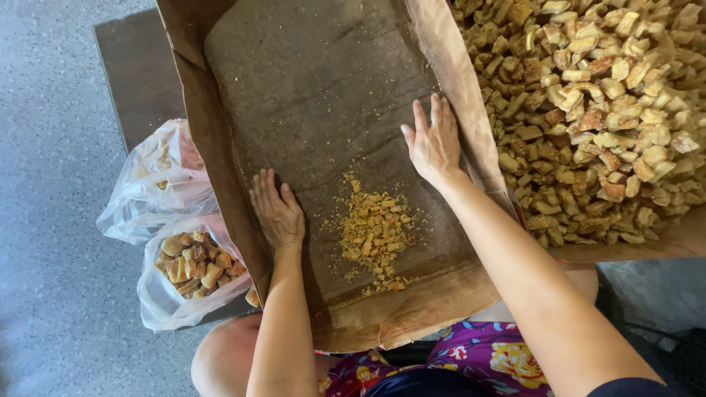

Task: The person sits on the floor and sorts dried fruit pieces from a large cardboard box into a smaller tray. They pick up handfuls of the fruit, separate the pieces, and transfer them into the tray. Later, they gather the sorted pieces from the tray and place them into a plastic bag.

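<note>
We rest our left hand [276,213] and right hand [435,143] flat, fingers apart and gripping nothing, on the brown paper liner [309,88] either side of the small crumb pile [375,231] near its near edge. In our judgement, a hasty sweep could push crumbs over the liner's near lip. The heaped fried pieces [596,110] crowd the right; two plastic bags [173,220] lie left on the surface [136,73].

Speckled grey floor [51,220] (dark bench [136,73])
</note>
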